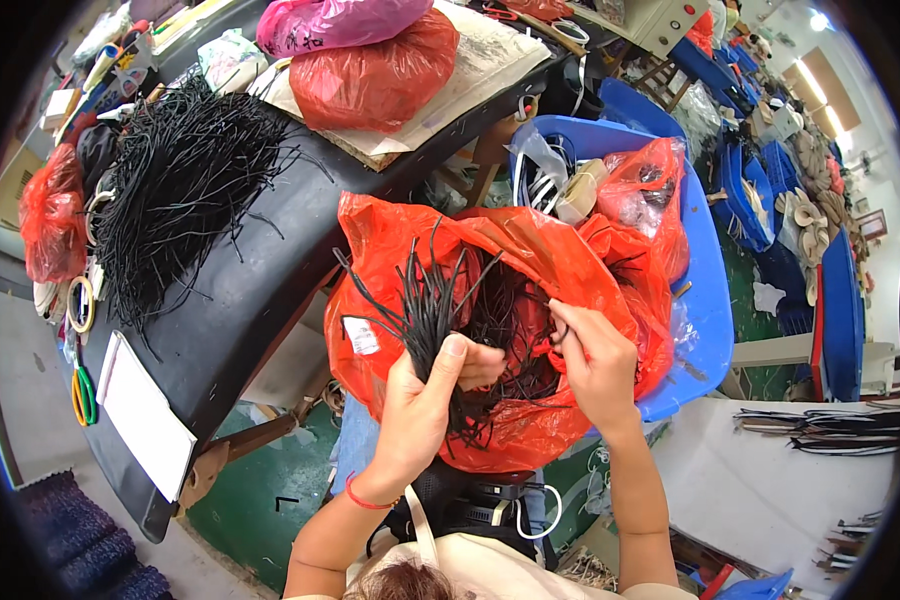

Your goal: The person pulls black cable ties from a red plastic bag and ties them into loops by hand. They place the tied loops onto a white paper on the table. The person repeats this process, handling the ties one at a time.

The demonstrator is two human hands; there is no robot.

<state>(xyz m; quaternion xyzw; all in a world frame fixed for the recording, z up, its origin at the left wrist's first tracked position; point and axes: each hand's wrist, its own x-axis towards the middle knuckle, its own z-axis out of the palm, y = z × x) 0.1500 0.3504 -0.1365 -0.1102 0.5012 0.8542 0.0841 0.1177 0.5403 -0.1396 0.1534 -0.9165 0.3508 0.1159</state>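
Observation:
My left hand (425, 395) is closed around a bundle of thin black cords (432, 315), whose loose ends stick up and hang below the fist. It is held over an open red plastic bag (375, 235) in front of me. Inside the bag lies a tangle of more black cords (535, 375). To the right, my right hand (602, 365) is over the bag's opening, with thumb and fingers pinched together. What sits between those fingertips is too small to make out.
A large heap of black cords (185, 165) covers part of the dark table (260, 250) at left. Beside it are a white notepad (140, 410) and green-and-orange-handled scissors (83, 397). A blue bin (708, 310) with bags stands at right. Red and pink bags (375, 80) rest on a board.

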